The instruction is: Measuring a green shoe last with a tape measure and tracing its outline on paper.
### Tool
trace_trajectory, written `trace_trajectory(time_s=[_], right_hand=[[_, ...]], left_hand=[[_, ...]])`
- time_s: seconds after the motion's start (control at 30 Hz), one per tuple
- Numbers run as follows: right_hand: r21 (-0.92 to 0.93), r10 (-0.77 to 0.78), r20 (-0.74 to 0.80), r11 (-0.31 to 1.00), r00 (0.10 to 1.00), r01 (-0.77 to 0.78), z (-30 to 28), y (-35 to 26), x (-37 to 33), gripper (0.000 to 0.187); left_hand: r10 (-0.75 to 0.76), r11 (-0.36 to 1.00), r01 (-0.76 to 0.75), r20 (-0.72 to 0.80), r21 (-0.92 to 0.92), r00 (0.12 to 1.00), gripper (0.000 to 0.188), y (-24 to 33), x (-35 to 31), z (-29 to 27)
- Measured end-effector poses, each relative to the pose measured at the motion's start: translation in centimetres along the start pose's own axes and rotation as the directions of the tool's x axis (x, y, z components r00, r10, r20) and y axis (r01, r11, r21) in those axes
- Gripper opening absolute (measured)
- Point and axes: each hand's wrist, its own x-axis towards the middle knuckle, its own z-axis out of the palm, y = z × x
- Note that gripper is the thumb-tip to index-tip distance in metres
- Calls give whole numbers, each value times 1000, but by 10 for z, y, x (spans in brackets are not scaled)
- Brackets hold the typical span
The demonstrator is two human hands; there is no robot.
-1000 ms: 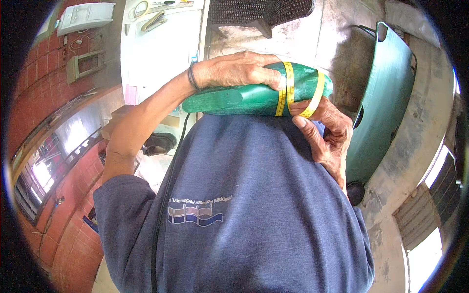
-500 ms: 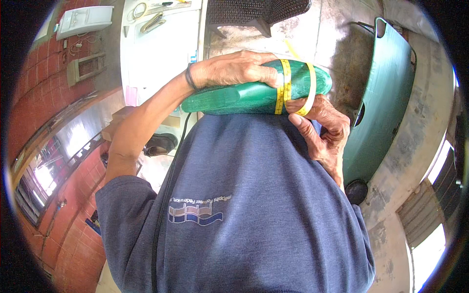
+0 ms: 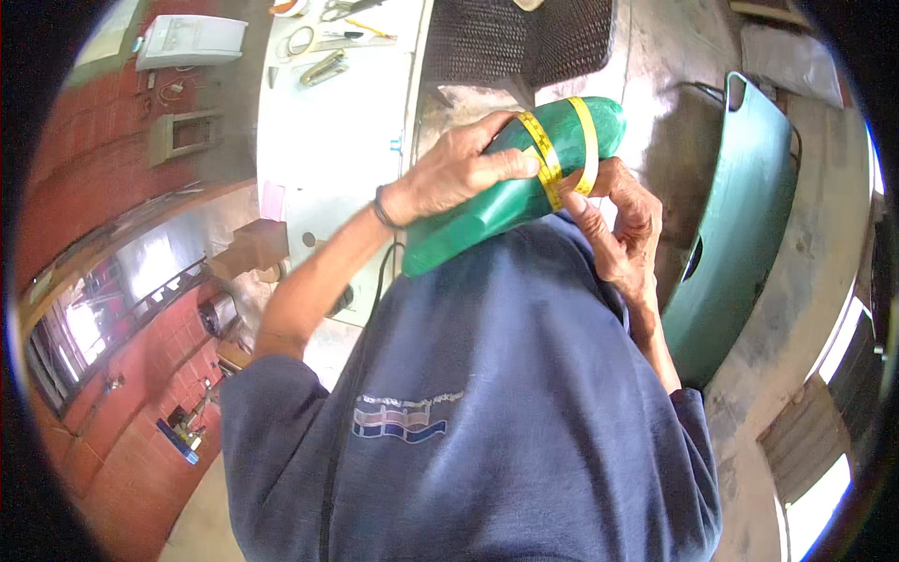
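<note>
A glossy green shoe last [image 3: 468, 225] is held in front of my chest, slanting up toward the right. My left hand [image 3: 454, 178] grips it from the left, its thumb pressing a yellow measuring tape [image 3: 588, 140] against the surface. The tape passes round the last in one band and makes a second loop nearer its right end. Fingers and thumb of my right hand [image 3: 627, 220] pinch the tape low on the right side. The underside of the last and some of my left fingers are hidden.
Left of the last stands a white table [image 3: 356, 122] bearing a utility knife [image 3: 324, 68], a tape roll [image 3: 301, 40] and scissors [image 3: 348, 7]. Ahead is a dark woven chair [image 3: 478, 47]. A teal panel-like piece [image 3: 740, 206] with handle holes stands at the right.
The last has tilted, its left end dropping and its right end rising. My left hand has moved with it, and the tape's loop now lies closer to the last.
</note>
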Motion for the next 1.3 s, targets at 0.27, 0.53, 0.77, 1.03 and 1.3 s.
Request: trace_trajectory(time_s=[0.27,0.53,0.77,1.03,1.3], right_hand=[[482,-47,53,876,997,16,0,35,64,11],[627,-228,258,779,939,17,21,30,102,18],[650,-315,325,759,891,31,37,18,110,17],[645,-319,359,764,877,14,48,18,109,13],[641,-317,356,767,879,18,52,15,108,15]], left_hand=[[-91,927,-100,-476,-362,875,54,-1,-1,31],[-10,919,-290,-752,-266,659,47,9,-32,43],[-36,894,-350,-821,-282,570,51,3,-51,56],[-130,815,-411,-820,-409,558,55,0,-59,63],[-131,834,-382,-816,-398,563,54,-5,-64,62]])
